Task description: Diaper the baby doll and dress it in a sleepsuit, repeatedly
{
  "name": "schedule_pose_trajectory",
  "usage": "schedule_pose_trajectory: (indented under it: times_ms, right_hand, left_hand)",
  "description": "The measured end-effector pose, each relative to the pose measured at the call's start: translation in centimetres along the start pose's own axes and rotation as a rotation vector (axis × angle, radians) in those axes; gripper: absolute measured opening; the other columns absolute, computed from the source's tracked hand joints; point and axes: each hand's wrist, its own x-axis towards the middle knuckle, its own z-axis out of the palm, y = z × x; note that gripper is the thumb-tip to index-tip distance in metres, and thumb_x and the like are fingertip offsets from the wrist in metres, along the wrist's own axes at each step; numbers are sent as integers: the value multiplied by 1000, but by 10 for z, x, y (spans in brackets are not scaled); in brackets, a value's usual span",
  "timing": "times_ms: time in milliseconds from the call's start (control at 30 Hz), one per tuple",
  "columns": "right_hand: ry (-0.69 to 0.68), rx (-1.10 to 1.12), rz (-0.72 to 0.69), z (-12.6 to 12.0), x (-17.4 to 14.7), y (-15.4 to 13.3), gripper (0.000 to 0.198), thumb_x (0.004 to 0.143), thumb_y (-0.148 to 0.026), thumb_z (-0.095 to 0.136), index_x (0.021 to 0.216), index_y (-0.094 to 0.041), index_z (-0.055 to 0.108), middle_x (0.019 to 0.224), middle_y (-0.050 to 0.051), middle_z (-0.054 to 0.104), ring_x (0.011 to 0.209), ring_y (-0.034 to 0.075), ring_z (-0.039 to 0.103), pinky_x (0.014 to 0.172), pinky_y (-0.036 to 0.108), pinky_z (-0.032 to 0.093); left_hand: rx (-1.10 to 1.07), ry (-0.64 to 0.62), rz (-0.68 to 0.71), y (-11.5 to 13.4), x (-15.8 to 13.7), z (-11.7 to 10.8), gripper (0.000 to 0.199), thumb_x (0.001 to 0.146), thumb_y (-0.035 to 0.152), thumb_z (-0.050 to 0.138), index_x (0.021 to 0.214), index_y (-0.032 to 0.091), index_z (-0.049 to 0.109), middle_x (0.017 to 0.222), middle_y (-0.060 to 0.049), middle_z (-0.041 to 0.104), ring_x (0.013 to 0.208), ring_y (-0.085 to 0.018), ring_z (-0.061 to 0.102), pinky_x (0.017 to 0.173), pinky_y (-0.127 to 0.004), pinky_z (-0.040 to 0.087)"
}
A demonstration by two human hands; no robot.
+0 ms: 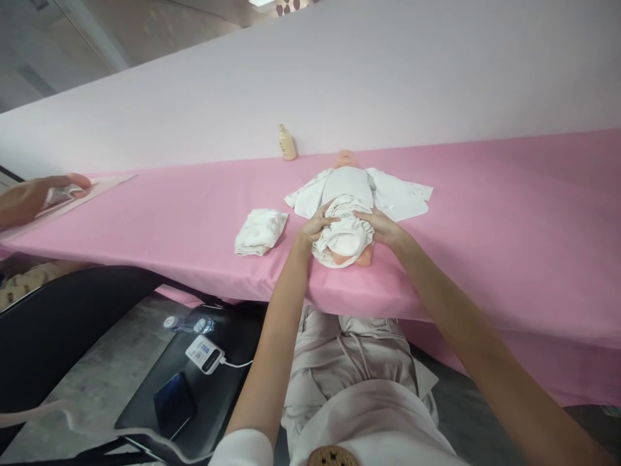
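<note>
A baby doll (346, 183) lies on its back on the pink-covered table (485, 213), its head at the wall side. A white long-sleeved baby garment (402, 194) is spread open beneath its upper body. Bunched white cloth trousers (347, 236) surround the doll's legs, and a bit of its foot (365, 255) shows at the near end. My left hand (317, 223) grips the bunched trousers on the left side, thumb on top. On the other side my right hand (379, 225) holds the same cloth, fingers closed on its edge.
A folded white cloth (261, 232) lies left of the doll. A pale yellow bottle (287, 144) stands by the wall. Another person's hand (43, 197) rests at the far left. A black chair (218, 362) holds a phone (173, 404), a white device (205, 353) and a clear plastic bottle (188, 323).
</note>
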Motion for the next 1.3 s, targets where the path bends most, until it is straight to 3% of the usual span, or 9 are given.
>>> schedule_pose_trajectory:
  times_ms: [200, 400, 600, 733, 833, 933, 1067, 1200, 1300]
  right_hand:
    - [-49, 93, -53, -1, 1, 2, 21, 81, -20, 61, 102, -14, 61, 104, 9, 69, 96, 21, 65, 90, 35, 52]
    - [-175, 149, -88, -2, -2, 0, 29, 73, -6, 57, 100, -14, 63, 97, 7, 71, 102, 24, 62, 95, 41, 49]
    - [-61, 172, -62, -2, 7, 4, 21, 73, -2, 57, 92, -10, 62, 93, 10, 71, 94, 23, 65, 93, 38, 51]
    - [45, 100, -55, 2, 7, 5, 18, 76, -3, 58, 91, -11, 63, 91, 9, 71, 87, 21, 67, 89, 36, 53]
    - [62, 30, -69, 5, 2, 4, 15, 81, -9, 58, 94, -12, 63, 92, 8, 71, 85, 19, 67, 86, 34, 54]
    - [-70, -48, -92, 3, -5, 2, 23, 80, -15, 64, 102, -13, 62, 97, 8, 70, 86, 19, 66, 84, 33, 55]
    - [-251, -136, -50, -4, -9, -1, 53, 64, -12, 78, 113, -16, 58, 109, 9, 67, 92, 21, 65, 84, 35, 55]
    - [-269, -56, -25, -9, -5, 1, 51, 68, -14, 75, 115, -15, 56, 110, 10, 66, 93, 21, 65, 83, 35, 55]
    - [-269, 30, -48, -9, -1, 4, 45, 71, -10, 70, 114, -14, 56, 106, 10, 67, 92, 21, 66, 85, 36, 54]
  left_hand:
    - [6, -15, 2, 2, 0, 5, 85, 62, 11, 74, 138, 25, 39, 125, -9, 58, 107, -23, 61, 88, -31, 52]
    - [-2, 77, -43, 5, 1, 9, 71, 72, 14, 68, 136, 26, 42, 114, -7, 65, 85, -16, 68, 76, -25, 55]
    - [-39, 78, -169, 4, 3, 6, 49, 75, 23, 68, 121, 12, 56, 106, -14, 68, 89, -23, 68, 79, -30, 56]
    - [-10, -70, -121, 2, 0, -2, 65, 60, 13, 77, 121, 12, 55, 107, -14, 68, 98, -26, 65, 92, -36, 51]
    - [-25, -57, -135, 0, -2, -7, 65, 58, 10, 77, 119, 10, 56, 104, -13, 69, 99, -26, 65, 93, -36, 50]
    - [-37, 43, -167, -3, 0, -9, 54, 62, 11, 74, 113, 9, 58, 99, -12, 70, 95, -25, 66, 87, -35, 53]
    - [-32, 110, -119, -4, 5, -5, 44, 68, 13, 72, 110, 10, 58, 99, -11, 70, 92, -23, 67, 83, -34, 54]
    - [-14, 33, -77, -1, 4, 3, 38, 76, 19, 68, 112, 13, 57, 101, -9, 69, 90, -22, 66, 84, -34, 53]
    - [1, 18, -142, 3, 2, 6, 36, 80, 28, 65, 111, 12, 59, 95, -10, 70, 84, -22, 66, 79, -33, 53]
